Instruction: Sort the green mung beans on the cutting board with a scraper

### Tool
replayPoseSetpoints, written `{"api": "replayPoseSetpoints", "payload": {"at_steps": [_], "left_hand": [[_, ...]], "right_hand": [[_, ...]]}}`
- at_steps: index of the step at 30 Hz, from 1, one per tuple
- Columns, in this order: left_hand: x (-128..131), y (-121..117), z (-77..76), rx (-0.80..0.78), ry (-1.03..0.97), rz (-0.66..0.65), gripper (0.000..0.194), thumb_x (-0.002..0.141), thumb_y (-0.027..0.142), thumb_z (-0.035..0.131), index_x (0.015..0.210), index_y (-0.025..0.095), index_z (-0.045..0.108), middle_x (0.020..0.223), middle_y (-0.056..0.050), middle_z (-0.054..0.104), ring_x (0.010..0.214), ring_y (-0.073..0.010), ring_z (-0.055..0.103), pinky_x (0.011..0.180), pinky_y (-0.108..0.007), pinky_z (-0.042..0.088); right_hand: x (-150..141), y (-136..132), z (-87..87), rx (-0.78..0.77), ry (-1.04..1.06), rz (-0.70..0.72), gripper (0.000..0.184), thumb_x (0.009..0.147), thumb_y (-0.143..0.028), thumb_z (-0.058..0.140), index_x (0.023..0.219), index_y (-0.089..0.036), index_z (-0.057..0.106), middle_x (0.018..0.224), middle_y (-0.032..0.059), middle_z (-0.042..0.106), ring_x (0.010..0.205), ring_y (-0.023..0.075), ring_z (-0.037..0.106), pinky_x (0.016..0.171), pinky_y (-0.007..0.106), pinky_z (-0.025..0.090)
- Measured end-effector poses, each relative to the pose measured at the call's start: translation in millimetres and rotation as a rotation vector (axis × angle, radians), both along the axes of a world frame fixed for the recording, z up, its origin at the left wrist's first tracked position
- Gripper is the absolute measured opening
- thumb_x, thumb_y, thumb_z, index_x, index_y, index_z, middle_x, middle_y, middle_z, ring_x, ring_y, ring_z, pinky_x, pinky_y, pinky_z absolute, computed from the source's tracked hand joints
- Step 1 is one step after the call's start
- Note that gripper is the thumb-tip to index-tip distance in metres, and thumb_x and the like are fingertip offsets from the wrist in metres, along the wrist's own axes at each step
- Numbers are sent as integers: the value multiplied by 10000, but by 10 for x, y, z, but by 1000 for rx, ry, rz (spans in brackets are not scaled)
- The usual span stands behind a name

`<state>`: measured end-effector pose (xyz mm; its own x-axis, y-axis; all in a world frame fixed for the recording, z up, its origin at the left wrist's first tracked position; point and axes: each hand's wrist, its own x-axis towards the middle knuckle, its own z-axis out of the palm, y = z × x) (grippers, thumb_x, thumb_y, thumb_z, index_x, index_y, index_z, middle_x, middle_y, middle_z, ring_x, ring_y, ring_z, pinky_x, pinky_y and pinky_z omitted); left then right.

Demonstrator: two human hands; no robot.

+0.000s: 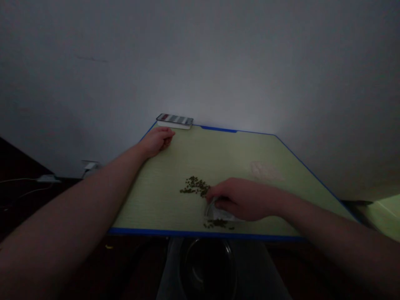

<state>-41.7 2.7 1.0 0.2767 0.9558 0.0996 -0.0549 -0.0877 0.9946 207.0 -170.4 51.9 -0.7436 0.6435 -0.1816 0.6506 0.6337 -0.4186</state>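
Note:
My right hand (240, 198) is closed on a clear plastic container (218, 210), low over the near part of the table; its exact shape is partly hidden by my fingers. Small dark green-brown pellets (194, 184) lie scattered just left of that hand. A second group of pellets (218, 223) sits between the container and the table's front edge. Curled into a loose fist, my left hand (158, 141) rests by the table's left edge, with no object showing in it. A dark round bowl (208, 268) stands on my lap, below the front edge.
The pale table (150, 204) has a blue rim. At its far left corner lies a white box with a striped top (175, 121), close to my left hand. A thin clear sheet or bag (265, 171) lies to the right. The wall (218, 62) rises behind.

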Motion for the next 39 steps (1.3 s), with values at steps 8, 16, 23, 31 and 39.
{"api": "replayPoseSetpoints", "payload": {"at_steps": [8,16,23,31,39], "left_hand": [[1,-5,-1,1,-16,-11,228,693,166,563,547,175,388,414,56,341,331,-37,296,331,-208,146],[7,-10,8,17,-10,-15,238,698,164,556,536,174,383,408,54,333,333,-40,308,329,-205,152],[5,-3,4,-10,-11,-15,219,700,156,553,549,174,396,418,59,334,333,-38,306,331,-203,148],[10,-24,14,11,-22,-10,223,690,157,555,543,172,388,412,55,355,332,-42,315,329,-203,146],[10,-12,10,-6,-31,-14,227,685,162,566,534,165,397,406,54,351,330,-36,308,329,-200,154]], "right_hand": [[73,-223,-19,-41,-2,-234,217,801,-173,466,915,-226,643,825,30,669,707,150,575,604,237,379],[56,-401,-3,-112,12,-253,216,795,-176,475,933,-218,636,826,32,664,717,145,572,601,234,375],[86,-424,64,-127,10,-229,210,813,-195,461,945,-224,620,789,19,651,700,139,564,587,229,367],[-258,-130,2,151,-45,-28,220,768,-155,471,923,-214,616,856,54,669,757,188,592,622,275,382],[-208,-192,35,31,-85,11,258,763,-157,475,962,-235,620,913,46,679,805,189,605,656,275,407]]}}
